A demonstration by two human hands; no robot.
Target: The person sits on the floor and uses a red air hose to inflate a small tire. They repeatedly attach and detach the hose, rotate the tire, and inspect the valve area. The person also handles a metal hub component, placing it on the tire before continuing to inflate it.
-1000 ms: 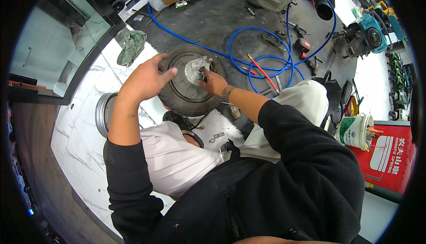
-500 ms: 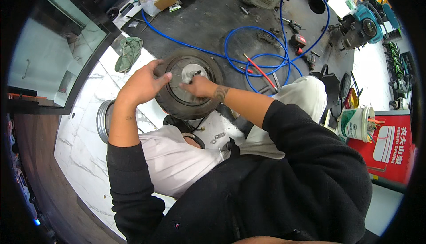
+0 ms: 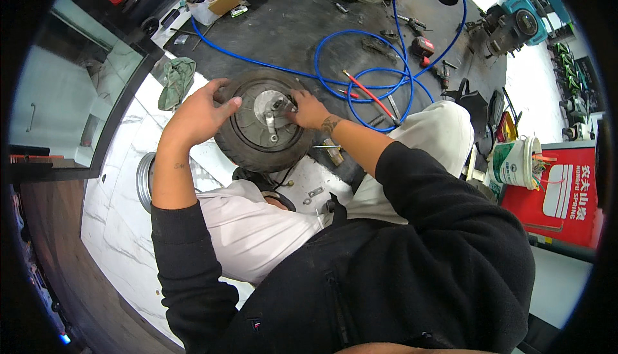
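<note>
A small wheel with a dark, dusty tire [image 3: 241, 150] is tilted up in front of my knees. Its grey hub has a round silver plate, and a short metal lever arm [image 3: 271, 125] points down toward me from the axle. My left hand [image 3: 205, 110] grips the wheel's left side, thumb on its face and fingers over the tire. At the hub's right edge, beside the axle, is my right hand [image 3: 308, 109] with its fingers curled in. What those fingertips pinch is too small to make out.
A blue air hose [image 3: 317, 64] with a red end loops over the dark mat [image 3: 270, 32]. Power tools [image 3: 421, 48] lie on the right. A bare metal rim [image 3: 143, 180] and a green cloth [image 3: 177, 83] are at left. Small metal parts [image 3: 313, 194] lie between my legs. A white bucket [image 3: 515, 164] stands right.
My right hand has shifted right from over the middle of the hub, uncovering the silver plate and lever arm. The left hand keeps its hold on the tire. The view has shifted slightly.
</note>
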